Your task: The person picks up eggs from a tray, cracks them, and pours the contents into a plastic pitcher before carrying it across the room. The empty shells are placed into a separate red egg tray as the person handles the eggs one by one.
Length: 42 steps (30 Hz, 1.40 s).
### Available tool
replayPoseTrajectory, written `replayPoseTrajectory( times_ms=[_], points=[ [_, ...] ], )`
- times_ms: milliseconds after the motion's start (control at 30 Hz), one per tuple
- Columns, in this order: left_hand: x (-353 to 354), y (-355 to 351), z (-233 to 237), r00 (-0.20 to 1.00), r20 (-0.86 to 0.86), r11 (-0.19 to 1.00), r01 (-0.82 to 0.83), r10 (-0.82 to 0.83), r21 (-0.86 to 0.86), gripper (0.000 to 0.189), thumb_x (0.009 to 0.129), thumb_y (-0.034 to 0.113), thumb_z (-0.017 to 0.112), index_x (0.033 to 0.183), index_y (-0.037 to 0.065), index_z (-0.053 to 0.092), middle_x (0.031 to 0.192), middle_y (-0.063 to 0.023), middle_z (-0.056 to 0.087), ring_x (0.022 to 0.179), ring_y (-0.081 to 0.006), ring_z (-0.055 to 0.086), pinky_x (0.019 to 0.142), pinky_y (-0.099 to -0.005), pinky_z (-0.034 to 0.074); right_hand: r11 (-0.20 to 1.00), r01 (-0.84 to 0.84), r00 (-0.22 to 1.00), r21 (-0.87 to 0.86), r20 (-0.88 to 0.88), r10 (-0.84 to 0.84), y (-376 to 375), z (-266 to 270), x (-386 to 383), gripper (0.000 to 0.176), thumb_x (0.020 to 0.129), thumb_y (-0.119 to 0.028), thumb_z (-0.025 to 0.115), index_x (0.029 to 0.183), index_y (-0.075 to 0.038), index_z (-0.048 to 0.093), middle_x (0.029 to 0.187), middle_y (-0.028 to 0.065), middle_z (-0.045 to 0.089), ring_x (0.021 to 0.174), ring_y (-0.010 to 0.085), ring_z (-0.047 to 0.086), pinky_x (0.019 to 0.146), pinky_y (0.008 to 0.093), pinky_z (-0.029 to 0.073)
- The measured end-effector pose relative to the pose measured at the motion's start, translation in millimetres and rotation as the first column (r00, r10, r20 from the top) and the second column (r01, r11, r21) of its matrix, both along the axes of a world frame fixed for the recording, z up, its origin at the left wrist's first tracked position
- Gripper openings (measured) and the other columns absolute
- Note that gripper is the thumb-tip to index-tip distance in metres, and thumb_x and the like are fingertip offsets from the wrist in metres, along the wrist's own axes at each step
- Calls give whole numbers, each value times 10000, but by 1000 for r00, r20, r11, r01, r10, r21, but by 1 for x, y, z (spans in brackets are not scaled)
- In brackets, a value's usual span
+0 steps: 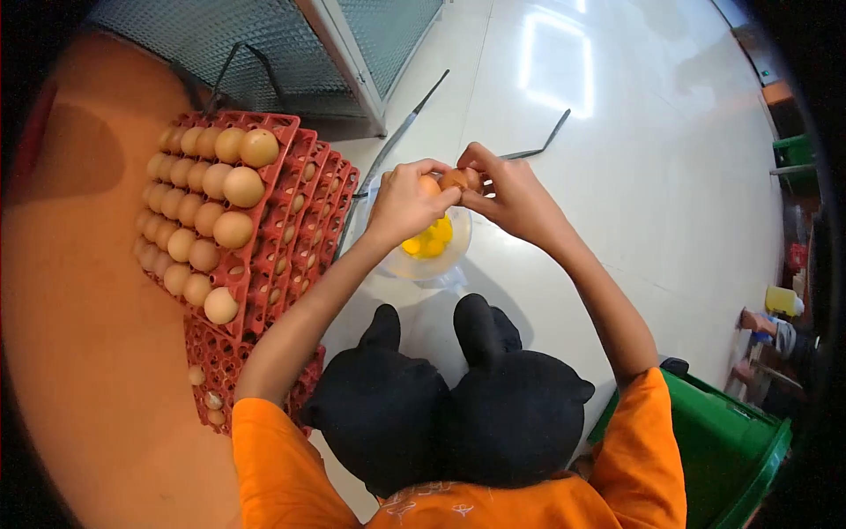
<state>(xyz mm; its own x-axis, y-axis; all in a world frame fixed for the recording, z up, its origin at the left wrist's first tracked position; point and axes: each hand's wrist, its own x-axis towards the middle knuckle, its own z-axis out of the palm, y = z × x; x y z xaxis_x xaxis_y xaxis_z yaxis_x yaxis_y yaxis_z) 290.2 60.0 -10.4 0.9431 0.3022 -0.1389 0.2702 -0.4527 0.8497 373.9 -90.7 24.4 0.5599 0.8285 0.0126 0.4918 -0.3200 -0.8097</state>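
Observation:
My left hand [410,198] and my right hand [511,198] meet above a clear bowl [461,245]. Both are closed on a brown eggshell [458,180], their fingertips pinching it from either side. It looks broken apart, with a lighter piece beside my left thumb, though the fingers hide part of the break. Below the hands, several bright yellow yolks [429,239] lie in the bowl, partly covered by my left hand.
Red egg trays [256,256] stacked at the left hold several brown eggs [232,230]. Behind them is a textured-glass cabinet [247,44]. Dark metal legs [551,137] stick out near the bowl. A green bin [714,441] stands at my right; another person's hand [752,321] shows far right.

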Motion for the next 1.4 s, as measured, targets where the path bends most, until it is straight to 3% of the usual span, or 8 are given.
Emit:
replayPoseTrajectory(
  times_ms=[300,400,1000,1100,1200,1400],
  points=[
    [-20,28,-24,998,-36,998,-53,52,-15,365,660,267,652,933,24,659,769,-157,656,716,-274,645,694,-335,500,996,-84,996,9,8,84,31,-14,-13,279,795,-207,627,896,-2,466,696,221,591,697,399,600,605,423,481],
    [-24,33,-26,999,-41,999,27,-26,19,304,758,96,603,1031,-38,598,742,-92,630,598,-121,628,519,-217,486,994,-101,995,40,31,100,36,-20,-16,270,798,-199,623,895,-1,466,703,219,597,696,397,601,610,424,482],
    [-29,31,-26,998,-65,993,0,8,117,342,724,131,623,995,-76,597,692,-117,643,586,-119,627,533,-235,487,993,-114,993,-9,5,114,35,-25,-20,270,799,-190,614,921,7,475,727,227,606,721,394,606,641,414,484],
    [-31,28,-23,992,-115,992,-45,59,122,402,667,308,678,936,10,654,815,-188,651,769,-295,645,724,-358,500,991,-132,991,19,0,132,34,-30,-19,265,795,-185,613,921,13,490,727,229,606,729,385,612,652,408,487],
    [-33,31,-30,993,-106,994,-33,45,107,393,670,296,679,937,8,652,815,-182,653,770,-286,648,718,-351,500,991,-131,991,-5,-12,131,31,-29,-19,214,776,-87,593,960,-4,523,757,162,612,703,316,626,699,355,514],
    [-41,41,-37,1000,-27,998,-7,5,-61,375,673,250,683,967,21,651,832,-165,658,772,-239,655,717,-332,500,976,-215,966,-20,-153,209,27,-31,-10,342,765,-37,536,1105,-2,531,955,157,633,907,293,622,859,403,494]
  ],
)
